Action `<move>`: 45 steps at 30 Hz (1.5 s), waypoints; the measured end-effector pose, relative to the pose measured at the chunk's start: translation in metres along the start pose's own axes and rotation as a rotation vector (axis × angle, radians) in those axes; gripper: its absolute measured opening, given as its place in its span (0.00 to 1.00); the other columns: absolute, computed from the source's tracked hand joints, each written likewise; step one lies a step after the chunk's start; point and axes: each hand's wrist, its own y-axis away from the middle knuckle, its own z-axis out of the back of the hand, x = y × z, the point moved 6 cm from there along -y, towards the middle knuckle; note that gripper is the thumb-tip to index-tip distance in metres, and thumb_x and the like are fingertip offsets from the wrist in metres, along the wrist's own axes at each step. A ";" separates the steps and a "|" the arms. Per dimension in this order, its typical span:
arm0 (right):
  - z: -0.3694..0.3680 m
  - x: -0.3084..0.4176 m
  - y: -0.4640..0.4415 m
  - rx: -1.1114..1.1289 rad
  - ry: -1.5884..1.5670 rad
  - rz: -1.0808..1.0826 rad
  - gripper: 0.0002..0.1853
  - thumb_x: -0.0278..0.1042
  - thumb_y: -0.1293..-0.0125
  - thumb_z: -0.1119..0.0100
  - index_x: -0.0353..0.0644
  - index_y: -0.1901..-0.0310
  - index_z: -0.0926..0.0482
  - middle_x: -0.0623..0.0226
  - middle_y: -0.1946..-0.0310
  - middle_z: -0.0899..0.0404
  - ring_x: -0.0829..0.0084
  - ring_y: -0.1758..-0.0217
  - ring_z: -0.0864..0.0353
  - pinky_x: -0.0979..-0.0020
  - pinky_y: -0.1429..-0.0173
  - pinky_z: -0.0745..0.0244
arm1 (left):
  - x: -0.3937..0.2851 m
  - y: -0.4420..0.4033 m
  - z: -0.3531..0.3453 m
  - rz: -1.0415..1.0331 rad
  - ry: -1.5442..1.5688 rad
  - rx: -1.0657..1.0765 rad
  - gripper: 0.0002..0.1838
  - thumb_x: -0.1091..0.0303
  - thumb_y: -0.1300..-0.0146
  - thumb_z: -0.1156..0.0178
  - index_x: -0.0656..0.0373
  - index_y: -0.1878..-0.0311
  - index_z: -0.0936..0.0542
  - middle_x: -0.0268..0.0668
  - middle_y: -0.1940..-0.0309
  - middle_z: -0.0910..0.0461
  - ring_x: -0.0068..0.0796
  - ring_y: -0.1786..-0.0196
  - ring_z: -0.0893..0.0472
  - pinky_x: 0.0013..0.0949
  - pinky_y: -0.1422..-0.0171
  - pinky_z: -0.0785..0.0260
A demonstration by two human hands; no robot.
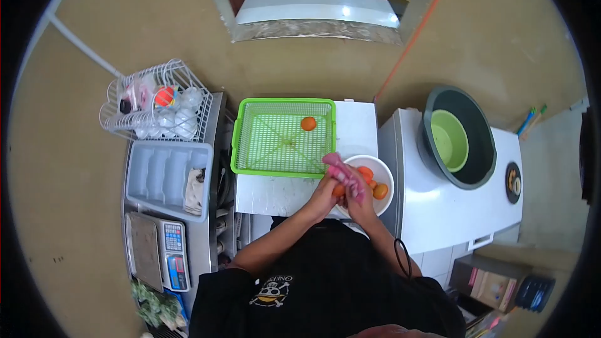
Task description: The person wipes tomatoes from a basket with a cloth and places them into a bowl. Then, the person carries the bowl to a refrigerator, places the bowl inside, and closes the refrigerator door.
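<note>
My left hand (322, 199) is closed around an orange-red tomato (339, 190) at the left edge of the white bowl (390, 199). A pink patterned cloth (338, 166) is bunched in my right hand (361, 205) and presses against that tomato. Both hands meet over the bowl, covering part of its near side. Inside it lie several more tomatoes (380, 191), some partly hidden by the cloth and my fingers. To the left, one tomato (308, 124) rests in the upper right of a green-rimmed plastic basket (285, 101).
Right of the bowl, a dark green basin (479, 172) with a lighter green bowl (449, 141) inside stands on a white surface. On the left are a wire dish rack (156, 103), a grey divided tray (166, 178) and a weighing scale (156, 250).
</note>
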 end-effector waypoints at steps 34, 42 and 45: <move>-0.091 0.048 0.023 -0.273 -0.104 -0.111 0.20 0.35 0.30 0.60 0.32 0.43 0.29 0.51 0.44 0.28 0.57 0.37 0.31 0.62 0.33 0.42 | -0.002 0.063 0.072 0.221 0.088 0.025 0.17 0.52 0.28 0.61 0.49 0.46 0.31 0.28 0.63 0.28 0.18 0.66 0.30 0.24 0.69 0.40; -0.089 0.061 0.043 -0.375 0.179 -0.036 0.19 0.31 0.33 0.55 0.31 0.44 0.29 0.46 0.43 0.29 0.53 0.38 0.30 0.62 0.33 0.40 | -0.016 0.056 0.060 0.236 -0.018 0.097 0.18 0.52 0.27 0.64 0.50 0.46 0.31 0.29 0.61 0.27 0.19 0.64 0.28 0.23 0.65 0.38; -0.081 0.070 0.043 -0.381 0.232 -0.032 0.19 0.28 0.36 0.54 0.31 0.44 0.29 0.46 0.43 0.29 0.51 0.37 0.31 0.59 0.32 0.41 | -0.018 0.051 0.045 0.221 0.003 0.109 0.18 0.52 0.27 0.63 0.52 0.46 0.31 0.29 0.61 0.26 0.18 0.64 0.27 0.22 0.67 0.36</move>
